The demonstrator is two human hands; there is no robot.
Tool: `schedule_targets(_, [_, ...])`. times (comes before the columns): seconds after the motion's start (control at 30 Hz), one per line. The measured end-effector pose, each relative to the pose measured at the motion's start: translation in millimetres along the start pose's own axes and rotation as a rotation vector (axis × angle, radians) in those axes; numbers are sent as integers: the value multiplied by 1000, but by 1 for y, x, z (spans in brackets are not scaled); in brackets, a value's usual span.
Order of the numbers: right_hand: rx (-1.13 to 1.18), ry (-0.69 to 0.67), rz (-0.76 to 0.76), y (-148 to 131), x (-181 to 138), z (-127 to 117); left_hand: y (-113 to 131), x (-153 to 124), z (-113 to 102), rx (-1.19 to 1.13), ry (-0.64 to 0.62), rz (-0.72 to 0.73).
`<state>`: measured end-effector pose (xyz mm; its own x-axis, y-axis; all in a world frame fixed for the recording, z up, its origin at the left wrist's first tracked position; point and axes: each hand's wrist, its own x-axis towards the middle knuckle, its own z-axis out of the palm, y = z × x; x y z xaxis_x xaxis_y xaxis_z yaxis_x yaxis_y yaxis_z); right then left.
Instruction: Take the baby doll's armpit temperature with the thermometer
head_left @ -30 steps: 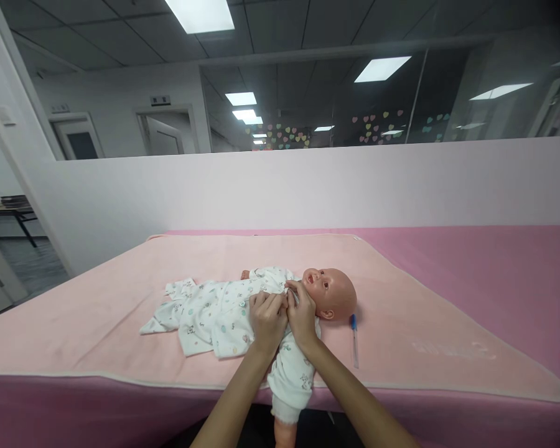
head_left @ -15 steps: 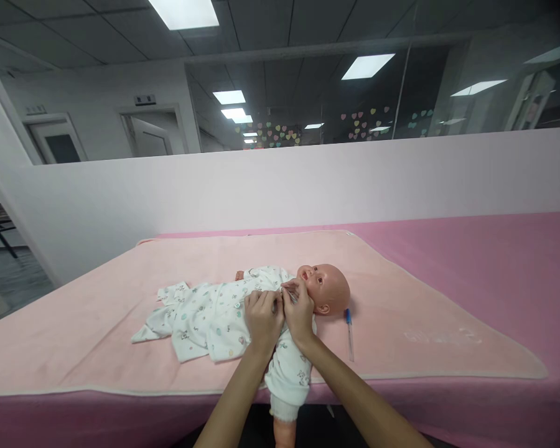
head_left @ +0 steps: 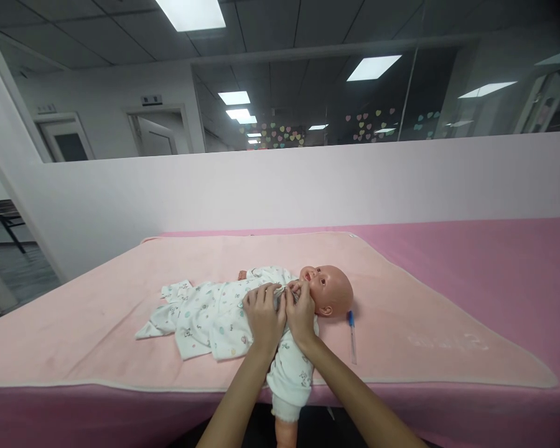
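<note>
A baby doll (head_left: 330, 290) lies on its back on a light pink blanket (head_left: 121, 330), head to the right, dressed in a white printed romper (head_left: 210, 314). Both my hands sit side by side on the doll's chest just below its chin. My left hand (head_left: 262, 315) pinches the romper's fabric near the collar. My right hand (head_left: 301, 314) pinches the fabric beside it, fingertips at the neckline. One sleeved doll arm (head_left: 289, 382) hangs over the table's near edge.
A thin pen-like stick with a blue tip (head_left: 353, 336) lies on the blanket right of the doll's head. The darker pink table cover (head_left: 494, 267) stretches right. A low white partition (head_left: 308, 186) stands behind the table.
My hands stay on the doll's collar with small finger shifts. The view has moved slightly; the doll has not moved.
</note>
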<state>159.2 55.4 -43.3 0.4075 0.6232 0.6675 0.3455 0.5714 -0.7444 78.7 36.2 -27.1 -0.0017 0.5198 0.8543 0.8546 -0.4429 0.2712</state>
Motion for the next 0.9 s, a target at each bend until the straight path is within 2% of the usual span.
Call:
schedule_targets(0.43, [-29, 12, -36, -3, -1, -2, 0, 0, 3, 4, 27, -17])
schedule_targets(0.67, [-34, 19, -35, -1, -2, -2, -17, 0, -17, 1, 96, -62])
schedule_targets(0.77, [-40, 21, -47, -1, -3, -2, -25, -1, -26, 2, 63, -75])
schedule_targets(0.9, [-79, 37, -94, -4, -3, -4, -22, -4, -26, -15, -25, -73])
